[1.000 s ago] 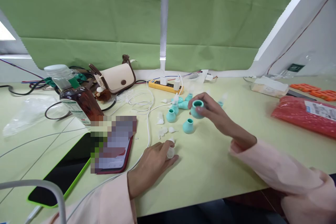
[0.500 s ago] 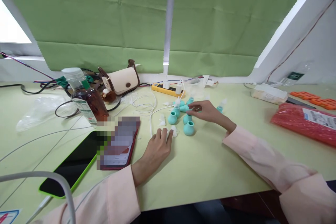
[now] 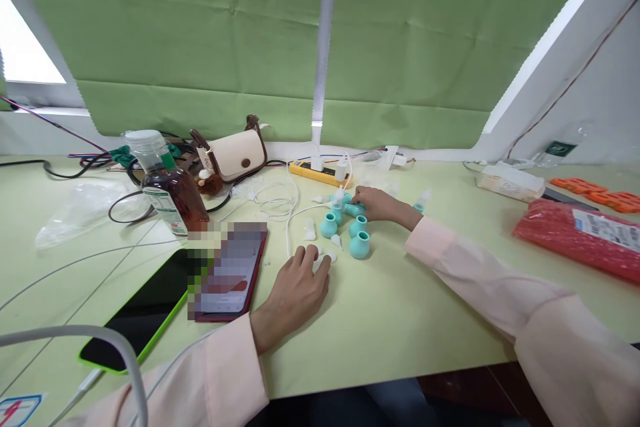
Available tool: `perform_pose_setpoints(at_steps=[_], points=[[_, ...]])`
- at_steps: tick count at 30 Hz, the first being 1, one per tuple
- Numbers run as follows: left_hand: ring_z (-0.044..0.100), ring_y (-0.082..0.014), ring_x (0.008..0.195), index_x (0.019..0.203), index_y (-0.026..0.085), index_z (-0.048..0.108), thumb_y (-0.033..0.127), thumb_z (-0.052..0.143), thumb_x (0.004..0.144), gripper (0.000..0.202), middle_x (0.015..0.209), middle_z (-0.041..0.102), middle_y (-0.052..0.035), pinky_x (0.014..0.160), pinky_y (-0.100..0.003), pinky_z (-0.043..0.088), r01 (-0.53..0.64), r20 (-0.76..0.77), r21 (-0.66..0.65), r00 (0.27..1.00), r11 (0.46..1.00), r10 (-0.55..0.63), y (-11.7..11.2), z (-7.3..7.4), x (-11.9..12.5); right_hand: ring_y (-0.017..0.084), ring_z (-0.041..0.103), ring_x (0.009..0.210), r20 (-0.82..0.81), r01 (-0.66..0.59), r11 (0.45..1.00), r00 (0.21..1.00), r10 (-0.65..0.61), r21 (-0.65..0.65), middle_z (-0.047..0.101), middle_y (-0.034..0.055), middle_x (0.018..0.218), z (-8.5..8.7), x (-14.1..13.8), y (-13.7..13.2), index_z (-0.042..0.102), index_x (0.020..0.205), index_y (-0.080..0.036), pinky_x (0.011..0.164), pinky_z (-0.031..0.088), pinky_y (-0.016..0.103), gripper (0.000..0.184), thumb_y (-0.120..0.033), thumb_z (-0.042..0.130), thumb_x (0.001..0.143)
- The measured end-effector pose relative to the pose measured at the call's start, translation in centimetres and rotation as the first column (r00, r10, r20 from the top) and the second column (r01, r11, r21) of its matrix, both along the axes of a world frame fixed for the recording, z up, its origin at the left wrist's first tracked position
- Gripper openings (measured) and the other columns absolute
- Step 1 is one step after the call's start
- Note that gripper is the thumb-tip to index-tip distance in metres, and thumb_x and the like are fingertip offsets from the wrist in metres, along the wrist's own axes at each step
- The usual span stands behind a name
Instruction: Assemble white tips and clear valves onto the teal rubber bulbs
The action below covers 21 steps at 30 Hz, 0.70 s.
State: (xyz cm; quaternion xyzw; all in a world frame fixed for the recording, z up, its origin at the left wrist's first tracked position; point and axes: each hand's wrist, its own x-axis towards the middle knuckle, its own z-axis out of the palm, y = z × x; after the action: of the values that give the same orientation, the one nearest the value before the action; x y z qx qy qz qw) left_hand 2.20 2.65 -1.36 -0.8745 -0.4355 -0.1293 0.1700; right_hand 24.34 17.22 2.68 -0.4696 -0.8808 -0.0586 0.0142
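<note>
Teal rubber bulbs with open necks are grouped mid-table, among them a near bulb [image 3: 359, 245] and a left bulb [image 3: 329, 225], both upright. My right hand [image 3: 381, 204] reaches to the back of the group, its fingers curled closed around a bulb they mostly hide. Just in front of its fingertips, another bulb [image 3: 354, 209] lies on its side. My left hand [image 3: 300, 287] rests on the table with bent, slightly parted fingers. Small translucent white tips lie beyond its fingertips, including one cone-shaped tip [image 3: 337, 241] and a wider piece [image 3: 310, 229].
A yellow power strip [image 3: 320, 173] with white cables stands behind the bulbs. On the left are a dark-liquid bottle [image 3: 175, 193], a cream handbag [image 3: 237, 155], a green-edged phone [image 3: 145, 307] and a red-cased phone [image 3: 233, 273]. A red package [image 3: 575, 233] lies right.
My right hand has moved farther back, from the sideways bulb to one behind it. My left hand has drawn slightly back from the white tips, so the cone-shaped one now shows.
</note>
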Motion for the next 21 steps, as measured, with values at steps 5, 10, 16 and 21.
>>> perform_pose_setpoints(at_steps=[5, 10, 16, 21], points=[[0.048, -0.0237, 0.079, 0.098, 0.014, 0.051, 0.021, 0.040, 0.080, 0.023, 0.091, 0.047, -0.0112, 0.055, -0.032, 0.045, 0.044, 0.128, -0.012, 0.991, 0.999, -0.042, -0.3, 0.5, -0.2, 0.020, 0.055, 0.072, 0.072, 0.083, 0.991, 0.993, -0.091, 0.105, 0.056, 0.0087, 0.090, 1.4, 0.8, -1.5, 0.059, 0.088, -0.016, 0.051, 0.029, 0.024, 0.030, -0.022, 0.057, 0.059], [0.050, -0.0211, 0.076, 0.099, 0.015, 0.049, 0.028, 0.038, 0.082, 0.025, 0.089, 0.048, -0.0095, 0.056, -0.031, 0.043, 0.088, 0.356, -0.090, 0.933, 0.992, -0.051, -0.9, 1.3, -0.6, 0.020, 0.053, 0.066, 0.043, 0.180, 0.960, 0.980, -0.194, 0.216, 0.058, 0.0056, 0.077, 5.3, 2.5, -5.7, 0.056, 0.081, -0.017, 0.047, 0.026, 0.024, 0.022, -0.027, 0.053, 0.062], [0.043, -0.0109, 0.057, 0.094, 0.018, 0.043, 0.036, 0.051, 0.075, 0.027, 0.070, 0.047, 0.0018, 0.053, -0.023, 0.038, 0.370, 0.813, -0.377, 0.572, 0.849, 0.111, -1.4, 3.0, -1.2, 0.011, 0.044, 0.054, -0.469, -0.047, 0.965, 0.867, 0.168, 0.259, 0.054, 0.0001, 0.076, 6.4, 0.3, -14.0, 0.045, 0.091, -0.021, 0.050, 0.034, 0.023, 0.031, -0.023, 0.053, 0.061], [0.034, -0.0091, 0.052, 0.065, 0.016, 0.044, 0.044, 0.048, 0.074, 0.030, 0.055, 0.035, 0.0051, 0.047, -0.021, 0.029, 0.576, 0.820, -0.532, 0.532, 0.620, 0.208, -1.7, 2.0, -0.8, 0.015, 0.048, 0.067, -0.431, -0.272, 0.962, 0.865, 0.258, 0.029, 0.049, 0.0045, 0.082, 0.9, -4.6, -17.1, 0.047, 0.085, -0.017, 0.052, 0.035, 0.025, 0.025, -0.022, 0.049, 0.061]])
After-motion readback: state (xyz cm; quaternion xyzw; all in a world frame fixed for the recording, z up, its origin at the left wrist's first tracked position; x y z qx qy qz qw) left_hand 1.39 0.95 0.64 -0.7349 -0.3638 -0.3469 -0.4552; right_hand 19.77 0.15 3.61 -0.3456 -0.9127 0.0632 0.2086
